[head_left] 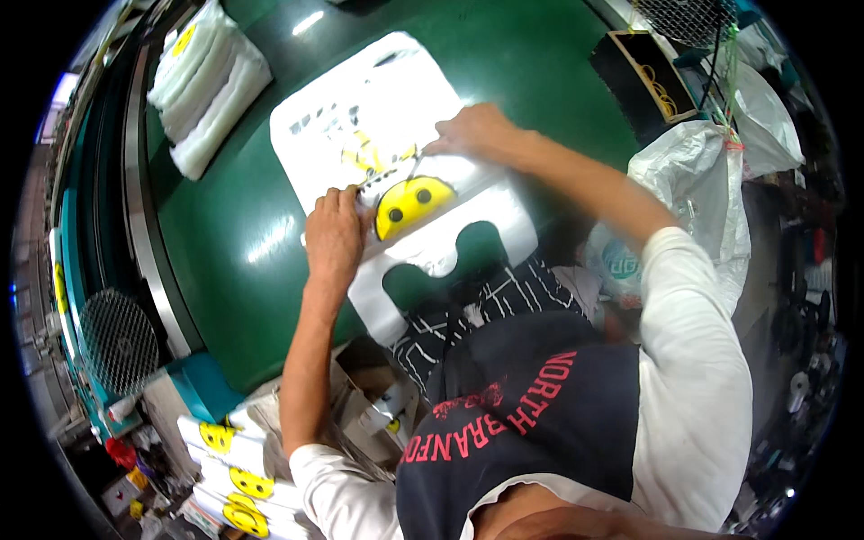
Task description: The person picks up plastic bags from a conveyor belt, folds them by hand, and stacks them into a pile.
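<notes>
A white plastic carrier bag [306,148] with a yellow smiling-face print lies on the green table before me, perhaps with more bags under it. Its cut-out handles point toward my body and hang over the near edge. My left hand [337,236] is closed on the bag's left side, fingers curled over a raised fold. On the right side, my right hand [479,135] pinches the same fold. Between the hands the film is bunched, so the printed face is partly covered.
A folded stack of white bags [209,94] rests at the table's far left. More smiley-printed bags [238,481] are piled at lower left, beside an open cardboard box [360,382]. A tray with yellow bands [661,76] sits at far right, above large white sacks [688,171]. A metal rail borders the left side.
</notes>
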Demonstrator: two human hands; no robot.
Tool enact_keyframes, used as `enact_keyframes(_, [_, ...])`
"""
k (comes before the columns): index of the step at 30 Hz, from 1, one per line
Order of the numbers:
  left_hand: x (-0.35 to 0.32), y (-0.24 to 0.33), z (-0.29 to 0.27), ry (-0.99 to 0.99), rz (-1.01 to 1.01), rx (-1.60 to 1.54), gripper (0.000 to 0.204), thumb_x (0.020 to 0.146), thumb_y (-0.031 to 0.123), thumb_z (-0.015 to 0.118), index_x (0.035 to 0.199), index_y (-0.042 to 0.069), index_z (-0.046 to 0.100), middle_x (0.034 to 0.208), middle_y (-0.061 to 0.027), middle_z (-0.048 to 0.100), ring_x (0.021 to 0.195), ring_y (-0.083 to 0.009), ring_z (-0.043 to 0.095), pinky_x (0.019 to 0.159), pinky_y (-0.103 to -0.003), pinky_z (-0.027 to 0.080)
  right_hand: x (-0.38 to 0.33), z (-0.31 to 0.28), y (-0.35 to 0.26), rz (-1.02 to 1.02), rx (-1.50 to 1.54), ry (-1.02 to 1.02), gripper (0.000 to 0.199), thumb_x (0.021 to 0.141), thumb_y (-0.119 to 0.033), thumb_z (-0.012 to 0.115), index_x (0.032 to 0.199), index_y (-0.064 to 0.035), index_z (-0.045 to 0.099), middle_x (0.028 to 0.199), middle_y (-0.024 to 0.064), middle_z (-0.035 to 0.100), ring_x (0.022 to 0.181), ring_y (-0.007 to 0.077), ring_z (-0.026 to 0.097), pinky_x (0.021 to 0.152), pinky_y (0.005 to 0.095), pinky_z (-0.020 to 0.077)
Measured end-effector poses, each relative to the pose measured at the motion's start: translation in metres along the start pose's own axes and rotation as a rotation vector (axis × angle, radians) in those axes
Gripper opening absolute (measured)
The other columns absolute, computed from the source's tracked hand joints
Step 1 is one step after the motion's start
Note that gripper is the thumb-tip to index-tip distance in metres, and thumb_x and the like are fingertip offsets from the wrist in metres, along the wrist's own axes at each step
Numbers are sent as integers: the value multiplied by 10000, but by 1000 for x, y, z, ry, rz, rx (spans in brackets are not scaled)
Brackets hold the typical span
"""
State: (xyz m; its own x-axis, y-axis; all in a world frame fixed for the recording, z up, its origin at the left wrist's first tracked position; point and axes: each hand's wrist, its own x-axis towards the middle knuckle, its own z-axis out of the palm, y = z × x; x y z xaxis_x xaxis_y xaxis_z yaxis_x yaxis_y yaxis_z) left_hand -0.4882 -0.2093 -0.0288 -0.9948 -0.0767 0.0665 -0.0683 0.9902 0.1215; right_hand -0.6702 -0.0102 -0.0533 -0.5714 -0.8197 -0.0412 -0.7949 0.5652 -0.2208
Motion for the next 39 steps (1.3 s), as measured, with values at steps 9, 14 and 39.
enact_keyframes(9, [36, 8, 6, -209, -37, -279, 617, 710, 493, 709, 997, -39, 588, 898, -183, 619, 828, -301, 595, 723, -395, 473, -90, -122, 167, 408, -270, 544, 215, 873, -288, 521, 911, -105, 628, 814, 147, 646, 765, 340, 630, 669, 432, 504])
enact_keyframes(14, [18, 23, 10, -486, -169, -488, 646, 715, 504, 710, 943, -95, 630, 788, -240, 646, 703, -298, 647, 670, -370, 498, -150, -99, 237, 602, -204, 25, 236, 733, -217, 666, 939, -103, 691, 951, 136, 670, 919, 320, 630, 810, 413, 492])
enact_keyframes(39, [-124, 53, -64, -208, 179, -1621, 428, 771, 265, 743, 1073, -10, 615, 979, -58, 661, 878, -109, 588, 777, -250, 473, -115, -9, -69, -167, 1681, 143, 374, 901, -215, 525, 1204, 1, 505, 1031, 137, 615, 898, 209, 618, 784, 335, 514])
